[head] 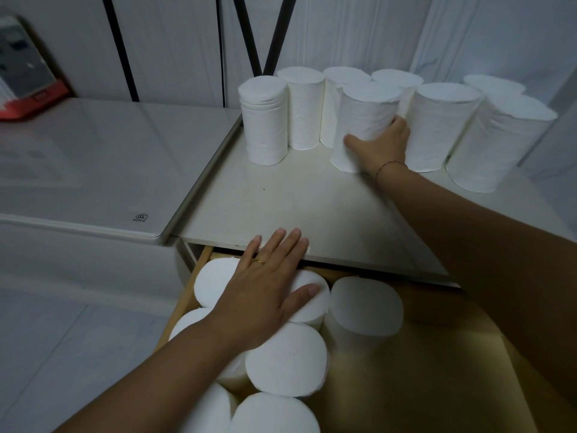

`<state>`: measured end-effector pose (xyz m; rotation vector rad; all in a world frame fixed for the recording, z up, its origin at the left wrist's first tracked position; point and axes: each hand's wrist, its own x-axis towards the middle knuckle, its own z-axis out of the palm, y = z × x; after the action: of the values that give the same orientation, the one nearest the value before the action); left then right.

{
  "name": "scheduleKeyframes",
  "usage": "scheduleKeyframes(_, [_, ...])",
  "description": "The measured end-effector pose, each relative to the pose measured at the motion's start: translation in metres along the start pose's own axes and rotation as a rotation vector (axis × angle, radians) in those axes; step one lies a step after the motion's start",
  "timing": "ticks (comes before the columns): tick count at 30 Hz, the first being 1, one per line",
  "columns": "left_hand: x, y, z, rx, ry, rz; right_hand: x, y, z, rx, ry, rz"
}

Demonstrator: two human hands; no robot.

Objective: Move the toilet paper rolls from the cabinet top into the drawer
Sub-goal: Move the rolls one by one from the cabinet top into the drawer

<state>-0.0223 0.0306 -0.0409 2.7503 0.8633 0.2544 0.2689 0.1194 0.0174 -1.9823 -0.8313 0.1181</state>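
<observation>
Above, the cabinet top (281, 207) carries upright toilet paper rolls (265, 120), rear ones partly hidden; the open drawer (421, 385) below, cropped by the frame, holds more. Right hand (379, 145) grips the front roll (362, 120), fingertips hidden; left hand (265, 292) lies flat, fingers straight, on drawer rolls (287, 360).

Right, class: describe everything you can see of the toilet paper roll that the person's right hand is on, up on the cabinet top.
The gripped roll is a plain white cylinder of soft, slightly wrinkled paper; its flat top shows no core hole. It stands on end at the front of the group on the cabinet top. The right hand holds its lower right side, thumb across the front, fingers curled round behind. Whether it touches the neighbouring rolls cannot be told.
</observation>
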Motion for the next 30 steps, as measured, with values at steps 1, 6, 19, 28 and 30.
scheduleKeyframes(1, [-0.001, 0.001, 0.000, 0.001, -0.003, -0.004, -0.001, -0.002, 0.000, 0.012, 0.000, -0.001])
scheduleKeyframes(6, [-0.003, 0.002, 0.000, -0.001, -0.017, 0.001, 0.003, -0.011, 0.002, 0.059, 0.045, -0.015])
scheduleKeyframes(19, [-0.005, -0.004, 0.004, -0.011, 0.018, 0.050, 0.009, -0.017, 0.014, 0.053, 0.136, 0.017])
scheduleKeyframes(28, [-0.007, 0.002, 0.009, 0.026, 0.026, 0.019, -0.035, 0.000, -0.023, 0.131, 0.020, -0.105])
scheduleKeyframes(30, [-0.011, 0.005, 0.010, 0.024, 0.026, 0.019, -0.053, 0.005, -0.034, 0.162, -0.006, -0.127])
